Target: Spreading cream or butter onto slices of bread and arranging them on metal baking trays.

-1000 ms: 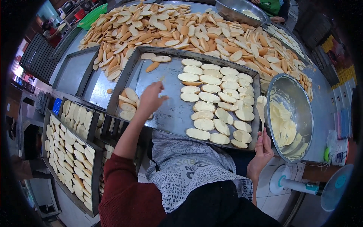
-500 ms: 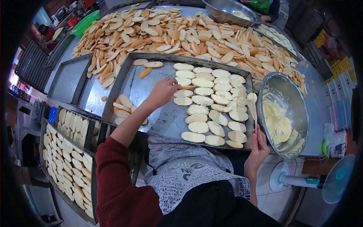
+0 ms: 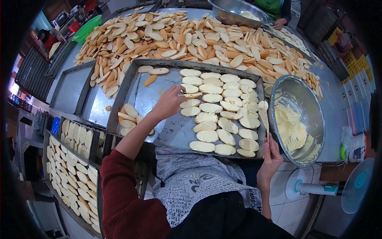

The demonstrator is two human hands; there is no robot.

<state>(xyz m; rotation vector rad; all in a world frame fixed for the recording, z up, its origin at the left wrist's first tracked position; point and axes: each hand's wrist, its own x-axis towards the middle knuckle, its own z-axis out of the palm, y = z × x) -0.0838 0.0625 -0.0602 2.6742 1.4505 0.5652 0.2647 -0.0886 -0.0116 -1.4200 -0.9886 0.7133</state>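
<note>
My left hand [image 3: 170, 99] pinches a bread slice [image 3: 191, 95] at the left side of the rows of pale, cream-topped slices [image 3: 211, 108] in a large metal tray [image 3: 159, 133]. A few uncoated slices lie in the tray's upper left and a small pile [image 3: 128, 116] at its lower left. My right hand [image 3: 269, 153] grips a spatula [image 3: 263, 111] with cream on its blade, upright at the tray's right edge. Beside it is a steel bowl [image 3: 318, 119] of pale cream [image 3: 290, 127].
A big heap of bread slices [image 3: 167, 36] covers the back of the table. Stacked filled trays [image 3: 71, 175] stand lower left, an empty-looking tray [image 3: 71, 83] left of mine. A green basin [image 3: 86, 28], a fan [image 3: 356, 185] and a co-worker's hand [image 3: 280, 22] are also visible.
My left hand moved from the bare middle of the tray up and right to the rows, and closed on a slice. My right hand still holds the spatula.
</note>
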